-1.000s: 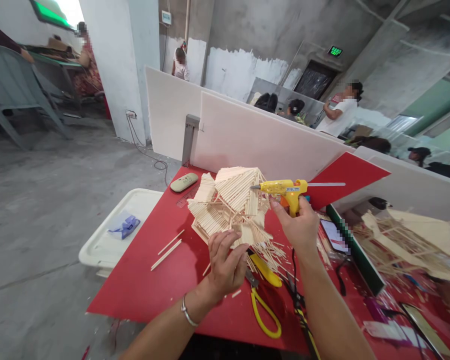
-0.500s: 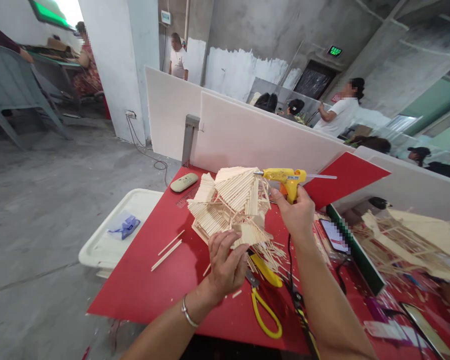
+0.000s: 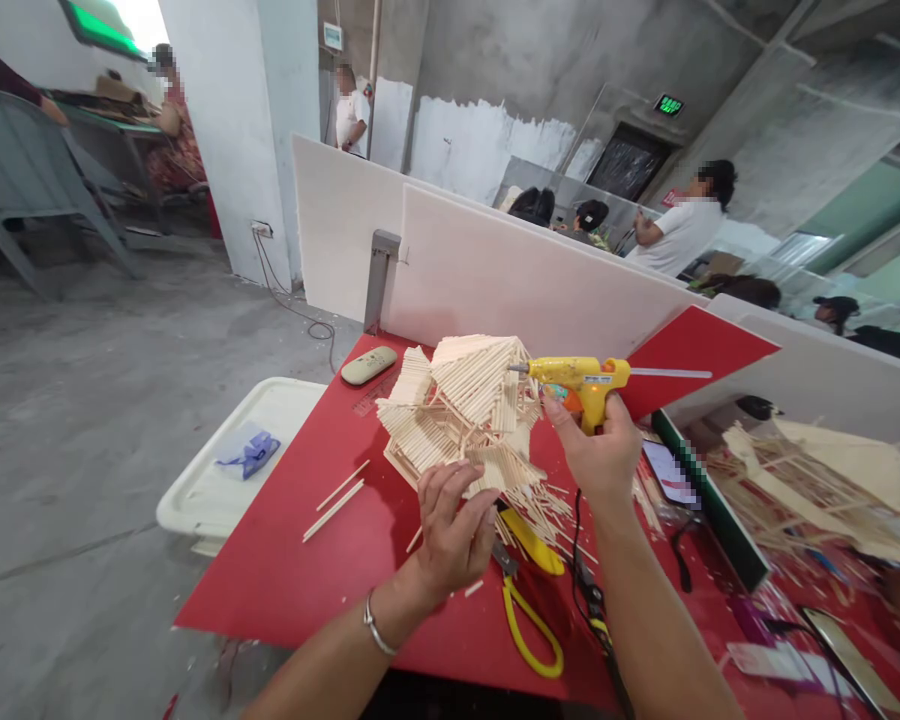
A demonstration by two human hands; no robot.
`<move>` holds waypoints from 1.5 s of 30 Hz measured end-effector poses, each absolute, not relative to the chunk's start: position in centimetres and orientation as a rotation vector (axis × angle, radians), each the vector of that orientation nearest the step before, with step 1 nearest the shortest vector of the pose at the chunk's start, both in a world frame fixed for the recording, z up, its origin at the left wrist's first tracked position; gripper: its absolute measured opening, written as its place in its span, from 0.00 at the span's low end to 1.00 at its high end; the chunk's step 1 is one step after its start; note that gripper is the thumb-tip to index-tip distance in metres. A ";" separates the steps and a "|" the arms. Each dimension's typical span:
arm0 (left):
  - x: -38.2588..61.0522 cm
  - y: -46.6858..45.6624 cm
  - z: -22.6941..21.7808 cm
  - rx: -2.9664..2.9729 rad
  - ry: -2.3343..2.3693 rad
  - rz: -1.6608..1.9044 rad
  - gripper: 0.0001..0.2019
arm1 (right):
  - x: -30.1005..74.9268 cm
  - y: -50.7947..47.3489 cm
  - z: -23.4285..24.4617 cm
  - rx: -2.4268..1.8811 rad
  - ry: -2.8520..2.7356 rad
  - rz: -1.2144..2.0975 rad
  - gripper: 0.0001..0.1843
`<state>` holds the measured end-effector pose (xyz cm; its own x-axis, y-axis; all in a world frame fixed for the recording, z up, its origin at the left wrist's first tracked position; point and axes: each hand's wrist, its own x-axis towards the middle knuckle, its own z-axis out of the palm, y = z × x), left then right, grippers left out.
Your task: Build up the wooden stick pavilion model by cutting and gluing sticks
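Observation:
A small tiered house model (image 3: 469,385) made of thin wooden sticks stands on the red tabletop (image 3: 285,575). My left hand (image 3: 454,525) is at its lower front edge, fingers curled and thumb bent against the lower roof; the exact contact is partly hidden. In my right hand (image 3: 604,455) is a yellow glue gun (image 3: 574,373), gripped by its handle, with a clear glue stick out of its back. Its nozzle points left, close to the right side of the upper roof. Yellow-handled scissors (image 3: 532,625) lie below the model, beside loose sticks (image 3: 544,510).
Three loose sticks (image 3: 334,508) and an oval case (image 3: 369,365) lie on the left. A white lidded bin (image 3: 195,490) stands beside the table. At right are a phone (image 3: 669,470), a green-edged divider (image 3: 709,500) and another stick model (image 3: 810,490). White panels (image 3: 532,260) run behind; people are beyond.
My right hand has moved the glue gun slightly right and down, drawing the nozzle back from the roof. My left hand and the model stay in place.

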<state>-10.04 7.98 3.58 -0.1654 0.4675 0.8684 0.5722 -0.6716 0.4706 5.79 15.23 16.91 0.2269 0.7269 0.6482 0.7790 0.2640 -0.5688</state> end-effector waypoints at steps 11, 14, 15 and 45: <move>-10.2 8.1 3.4 -1.982 -1.235 -1.978 0.12 | 6.0 15.1 15.4 -1.495 -1.529 -0.116 0.24; -10.1 8.1 3.4 -1.972 -1.235 -1.979 0.12 | 6.2 15.5 15.7 -1.491 -1.538 -0.130 0.21; -10.1 8.0 3.4 -1.972 -1.236 -1.979 0.11 | 6.2 15.6 15.9 -1.488 -1.549 -0.136 0.20; -9.9 8.1 3.1 -1.970 -1.228 -1.972 0.12 | 6.8 16.1 16.2 -1.405 -1.380 -0.081 0.22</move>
<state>-9.95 8.05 3.11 -0.1608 0.4584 0.8741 0.5822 -0.6711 0.4591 6.77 16.14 16.18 0.3168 0.6553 0.6857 0.7314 0.2915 -0.6165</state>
